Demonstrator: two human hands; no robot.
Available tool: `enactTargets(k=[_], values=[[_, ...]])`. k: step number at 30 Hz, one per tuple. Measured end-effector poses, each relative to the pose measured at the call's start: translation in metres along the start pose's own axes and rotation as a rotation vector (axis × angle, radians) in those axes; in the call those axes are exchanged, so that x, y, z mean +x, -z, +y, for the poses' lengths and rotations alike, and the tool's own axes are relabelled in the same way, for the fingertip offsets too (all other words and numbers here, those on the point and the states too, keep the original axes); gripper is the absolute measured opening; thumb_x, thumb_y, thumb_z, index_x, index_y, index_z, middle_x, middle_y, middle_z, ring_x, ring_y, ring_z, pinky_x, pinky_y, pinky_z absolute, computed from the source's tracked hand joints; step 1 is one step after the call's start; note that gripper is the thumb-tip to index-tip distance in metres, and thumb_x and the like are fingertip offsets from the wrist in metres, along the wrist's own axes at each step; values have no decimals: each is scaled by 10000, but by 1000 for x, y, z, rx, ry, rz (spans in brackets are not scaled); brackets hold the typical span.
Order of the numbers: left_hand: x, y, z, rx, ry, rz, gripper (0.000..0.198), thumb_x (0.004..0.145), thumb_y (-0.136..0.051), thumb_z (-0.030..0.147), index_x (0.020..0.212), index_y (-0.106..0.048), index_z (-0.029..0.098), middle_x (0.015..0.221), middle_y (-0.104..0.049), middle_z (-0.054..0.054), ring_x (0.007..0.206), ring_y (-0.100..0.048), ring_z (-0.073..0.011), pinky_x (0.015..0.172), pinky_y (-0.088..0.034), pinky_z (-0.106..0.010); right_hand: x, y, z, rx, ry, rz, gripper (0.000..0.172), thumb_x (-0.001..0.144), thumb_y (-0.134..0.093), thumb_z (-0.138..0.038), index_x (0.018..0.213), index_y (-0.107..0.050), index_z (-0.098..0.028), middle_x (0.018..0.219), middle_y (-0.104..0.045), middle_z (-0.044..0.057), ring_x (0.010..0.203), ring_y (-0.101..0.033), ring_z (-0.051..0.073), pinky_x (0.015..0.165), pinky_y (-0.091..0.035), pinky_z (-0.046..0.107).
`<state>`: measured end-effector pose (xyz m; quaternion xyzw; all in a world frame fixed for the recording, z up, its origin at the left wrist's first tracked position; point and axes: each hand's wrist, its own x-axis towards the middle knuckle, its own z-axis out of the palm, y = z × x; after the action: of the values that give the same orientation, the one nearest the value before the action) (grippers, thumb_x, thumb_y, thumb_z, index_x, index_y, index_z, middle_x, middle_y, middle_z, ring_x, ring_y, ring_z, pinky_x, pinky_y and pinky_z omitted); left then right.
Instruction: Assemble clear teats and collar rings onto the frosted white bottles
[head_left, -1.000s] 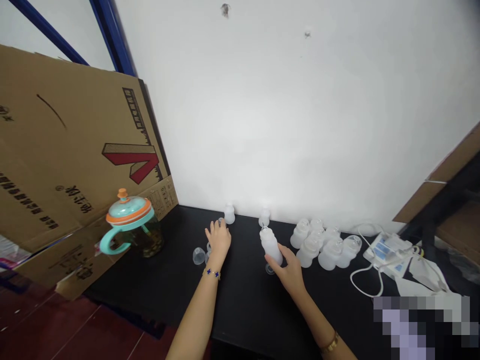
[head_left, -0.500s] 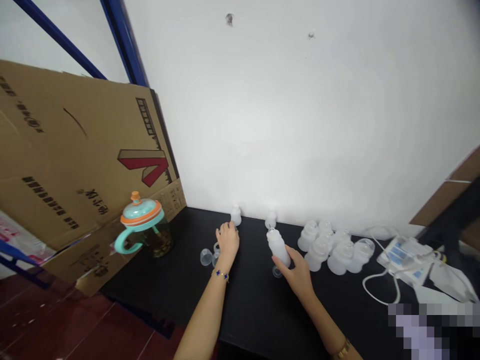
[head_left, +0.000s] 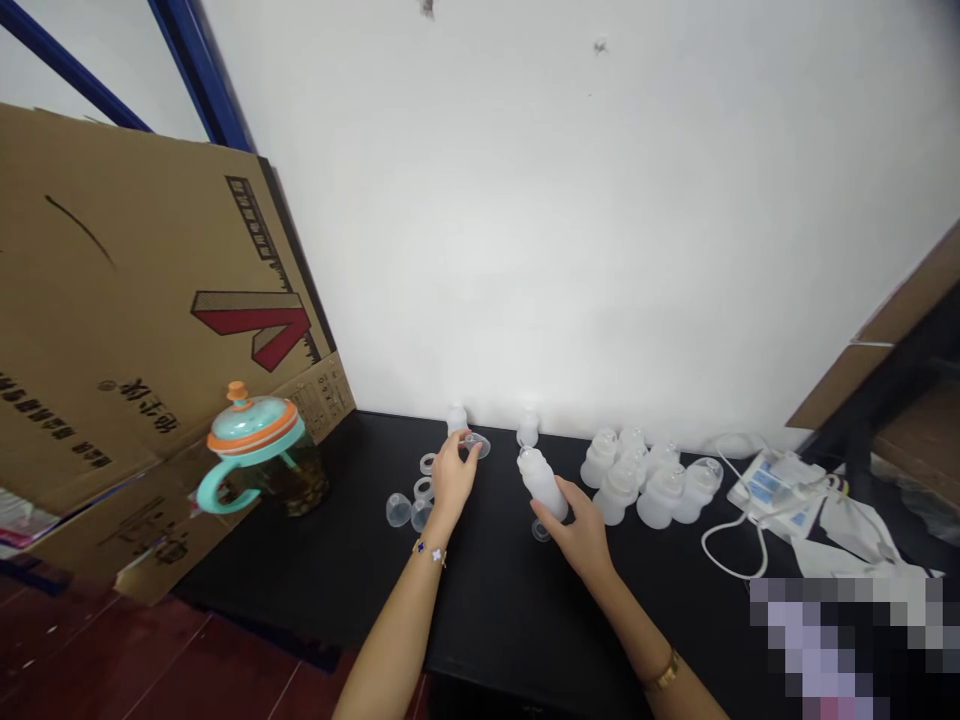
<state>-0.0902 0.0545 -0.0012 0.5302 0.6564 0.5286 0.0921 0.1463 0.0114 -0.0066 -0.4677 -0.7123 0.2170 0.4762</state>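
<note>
My left hand (head_left: 453, 472) pinches a clear, dome-like cap (head_left: 478, 446) between thumb and fingers. Wrapped round the lower part of a frosted white baby bottle (head_left: 543, 484) is my right hand (head_left: 583, 528), and the bottle leans to the left. A small clear round piece (head_left: 540, 530) lies on the black table just below that bottle. Beside my left hand are two white rings (head_left: 427, 463) and two clear caps (head_left: 398, 510), one partly behind the wrist. Two more bottles stand by the wall, one (head_left: 457, 418) behind my left hand and another (head_left: 527, 428) farther right.
Several capped bottles (head_left: 630, 478) stand grouped to the right. Beyond them lie a white cable (head_left: 733, 566) and a white and blue packet (head_left: 772, 485). A teal-handled jug (head_left: 259, 450) stands at left beside a large cardboard box (head_left: 150, 300). A white wall (head_left: 525, 220) borders the table.
My left hand has turned and now shows a clear cap in its fingers; the rings beside it have come into sight. My right hand still holds the bottle. The whole view has shifted slightly.
</note>
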Motion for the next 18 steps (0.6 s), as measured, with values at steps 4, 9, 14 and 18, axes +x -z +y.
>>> enactTargets(k=[4,9,14,18], values=[[1,-10,5,-620,215,-89,382,749,-794,403,1034,-693,169,1019,-728,-101,900,-694,-221,841,-523,-324,0,-2,4,-6,-5,20,439,878,-644,-541,1154,-686,-203,1130,-726,116,1037,-672,341,914,-527,473],[-1,-14,6,-986,505,-197,430,734,-805,486,982,-717,146,916,-739,-73,742,-684,-158,727,-538,-280,0,-2,5,-19,15,25,432,871,-659,-535,1142,-692,-201,1119,-726,113,1033,-673,337,904,-531,462],[-1,-14,7,-1181,611,-251,374,773,-789,481,915,-720,142,919,-744,-79,724,-686,-145,695,-545,-262,1,0,0,-25,51,5,385,876,-667,-501,1140,-696,-221,1156,-716,107,1073,-658,325,932,-526,464],[-2,-14,8,-1200,630,-263,342,776,-796,455,895,-704,148,884,-737,-64,719,-685,-143,673,-540,-248,1,-1,2,-37,71,39,386,867,-685,-482,1147,-696,-216,1156,-717,112,1072,-659,323,934,-528,459]])
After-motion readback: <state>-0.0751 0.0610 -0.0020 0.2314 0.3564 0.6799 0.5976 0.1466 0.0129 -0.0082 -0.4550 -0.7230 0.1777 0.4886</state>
